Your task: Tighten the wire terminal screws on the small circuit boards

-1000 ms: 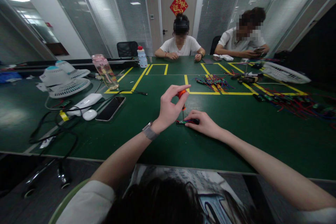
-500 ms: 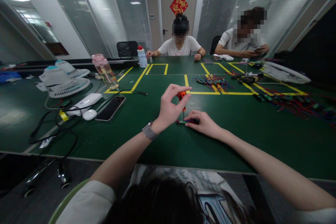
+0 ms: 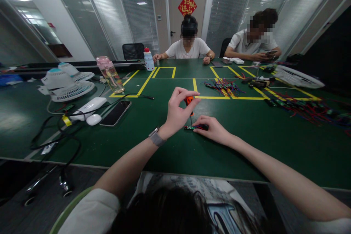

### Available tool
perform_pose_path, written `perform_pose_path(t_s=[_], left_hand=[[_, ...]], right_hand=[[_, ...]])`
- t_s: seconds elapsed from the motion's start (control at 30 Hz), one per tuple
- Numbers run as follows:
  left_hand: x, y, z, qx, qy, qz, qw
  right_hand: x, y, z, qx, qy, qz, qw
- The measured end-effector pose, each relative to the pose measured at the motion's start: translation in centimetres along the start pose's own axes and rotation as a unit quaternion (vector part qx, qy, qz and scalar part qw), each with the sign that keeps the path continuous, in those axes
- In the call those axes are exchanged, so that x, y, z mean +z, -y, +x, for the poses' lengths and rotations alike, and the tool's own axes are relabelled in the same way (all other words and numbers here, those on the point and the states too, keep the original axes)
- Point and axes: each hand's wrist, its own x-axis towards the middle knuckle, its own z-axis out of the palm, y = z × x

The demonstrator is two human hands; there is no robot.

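My left hand [image 3: 178, 111] is closed round the orange and black handle of a screwdriver [image 3: 189, 101], with the fingers and thumb curled about its top. The screwdriver stands nearly upright, and its thin shaft runs down to a small green circuit board [image 3: 189, 128] lying on the table. Whether the tip sits in a screw is too small to see. With fingertips and thumb, my right hand [image 3: 212, 128] pinches the right end of this board. Dark parts and red and blue wires show by those fingers, partly hidden by them.
On the green table [image 3: 142, 135], a phone [image 3: 115, 113], a white mouse [image 3: 93, 119], cables, a pink-lided bottle [image 3: 109, 75] and white fans [image 3: 65, 84] lie left. Wired boards [image 3: 223, 87] are heaped ahead and right [image 3: 298, 108]. Two people sit across, one holding a phone.
The screwdriver's handle looks slightly turned between my left fingers. Both hands and the circuit board keep their places.
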Motion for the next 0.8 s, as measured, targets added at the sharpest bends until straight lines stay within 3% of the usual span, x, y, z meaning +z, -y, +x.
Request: perform_pose_path(t_s=[0.27,0.47,0.7,0.8], left_hand=[[0.0,0.12,-0.22,-0.039,0.077,-0.105,0.991],[0.15,0.0,-0.07,0.002,0.029,-0.022,0.999],[-0.11,0.12,-0.06,-0.002,0.073,-0.059,0.996],[-0.01,0.05,-0.04,0.002,0.048,-0.039,0.998]], right_hand=[[0.04,-0.1,0.0,0.001,-0.001,0.002,1.0],[-0.04,0.04,0.02,0.0,0.002,0.001,1.0],[0.01,-0.11,0.0,-0.001,0.007,0.003,1.0],[0.01,-0.1,0.01,0.002,0.007,-0.001,1.0]])
